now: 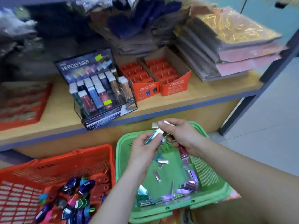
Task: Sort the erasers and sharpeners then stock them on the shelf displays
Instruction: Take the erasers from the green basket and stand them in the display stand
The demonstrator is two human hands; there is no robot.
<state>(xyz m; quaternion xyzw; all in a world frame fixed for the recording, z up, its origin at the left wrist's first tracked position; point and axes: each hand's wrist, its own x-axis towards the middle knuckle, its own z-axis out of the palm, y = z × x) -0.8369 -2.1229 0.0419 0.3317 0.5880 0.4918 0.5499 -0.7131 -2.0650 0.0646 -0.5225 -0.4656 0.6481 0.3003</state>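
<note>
Over the green basket (123, 143) my left hand (144, 147) pinches a teal eraser stick (153, 135). My right hand (181, 135) grips several eraser sticks, a red one (183, 152) hanging down from it. More loose erasers (189, 185) lie in the green basket. The red basket (53, 160) at the left holds a heap of coloured sharpeners (72, 199). On the shelf stands the Hi-Polymer eraser display (100, 89), partly filled, and beside it two orange sharpener boxes (155, 75) with empty slots.
A red tray (24, 102) sits at the shelf's left. Stacks of foil-wrapped packs (226, 50) fill the shelf's right and back. The wooden shelf (202, 92) has a blue front edge; tiled floor (267, 126) lies to the right.
</note>
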